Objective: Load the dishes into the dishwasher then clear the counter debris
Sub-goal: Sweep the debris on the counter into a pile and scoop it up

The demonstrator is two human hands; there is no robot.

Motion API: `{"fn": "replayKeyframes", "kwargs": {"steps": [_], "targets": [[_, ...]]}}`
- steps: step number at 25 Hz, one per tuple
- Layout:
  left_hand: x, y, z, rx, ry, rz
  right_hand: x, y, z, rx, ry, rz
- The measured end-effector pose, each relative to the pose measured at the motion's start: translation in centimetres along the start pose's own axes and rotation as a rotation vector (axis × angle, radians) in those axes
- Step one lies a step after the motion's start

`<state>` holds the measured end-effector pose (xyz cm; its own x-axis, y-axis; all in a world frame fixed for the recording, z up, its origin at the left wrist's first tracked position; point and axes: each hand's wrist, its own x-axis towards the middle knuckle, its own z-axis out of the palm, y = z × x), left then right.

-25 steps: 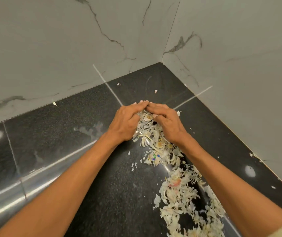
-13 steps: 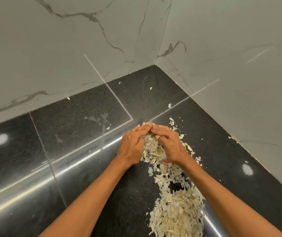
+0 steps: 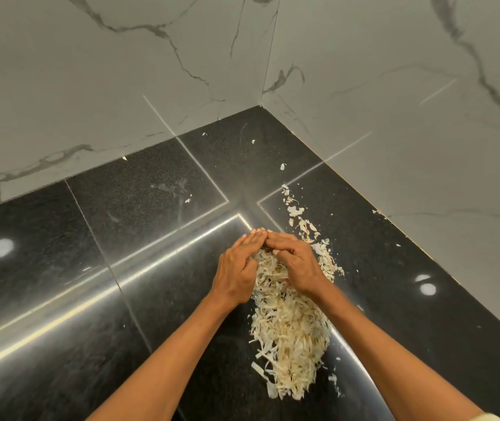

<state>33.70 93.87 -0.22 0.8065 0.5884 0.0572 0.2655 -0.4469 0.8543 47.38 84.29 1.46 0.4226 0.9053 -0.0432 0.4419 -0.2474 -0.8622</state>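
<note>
Counter: black polished stone, wall tiles behind and to the right, meeting in a corner. A few stray flecks sit on the far tiles, well apart from the rest.

Left hand: cupped on its edge against the counter, fingers together and slightly curved, pressed to the left flank of the peelings. Not gripping, acting as a scraper wall.

Peelings: pale shredded heap between the wrists, running toward the person; its far end sits under both palms.

Right hand: mirrors the left, fingers curved over the heap's far right side, fingertips touching the left hand's to close the gap so nothing slips out the back. Whether any shreds are pinched under the palms can't be seen.

Trail: loose bits outside the right hand, running back toward the corner, missed by the cupped hands. Likely needs another pass.

Dishwasher and dishes not in view.
</note>
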Motion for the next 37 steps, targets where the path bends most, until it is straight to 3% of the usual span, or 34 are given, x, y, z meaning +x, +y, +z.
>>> {"fn": "replayKeyframes", "kwargs": {"steps": [7, 14, 17, 21, 25, 29, 33, 35, 37], "targets": [[-3.0, 1.1, 1.0, 0.012, -0.018, 0.004, -3.2, -0.5, 0.0, -0.041, 0.02, -0.007], [-5.5, 1.7, 1.5, -0.032, -0.045, -0.006, -3.9, -1.7, -1.5, -0.066, -0.117, 0.066], [-6.7, 2.0, 1.4, -0.11, -0.059, -0.014, -3.2, -1.7, -3.0, 0.0, -0.009, 0.159], [-7.3, 2.1, 0.8, -0.327, -0.054, -0.025, 0.0, -0.5, -5.1, -0.165, 0.198, 0.138], [-5.9, 1.6, -0.7, -0.417, 0.0, -0.083, 4.5, 0.8, -6.3, -0.223, 0.165, 0.275], [-2.8, -0.3, -4.7, -0.372, 0.125, -0.115, 8.6, 0.3, -5.4, -0.247, 0.144, 0.207], [-1.1, -4.3, -10.8, -0.217, 0.453, -0.183, 9.7, -1.9, -1.4, -0.285, 0.049, 0.05], [0.2, -7.1, -14.5, -0.065, 0.58, -0.267, 10.8, -3.0, 0.1, -0.275, 0.108, 0.006], [2.0, -9.8, -18.0, 0.103, 0.547, -0.364, 12.2, -3.7, 1.4, -0.316, 0.15, -0.017]]}}
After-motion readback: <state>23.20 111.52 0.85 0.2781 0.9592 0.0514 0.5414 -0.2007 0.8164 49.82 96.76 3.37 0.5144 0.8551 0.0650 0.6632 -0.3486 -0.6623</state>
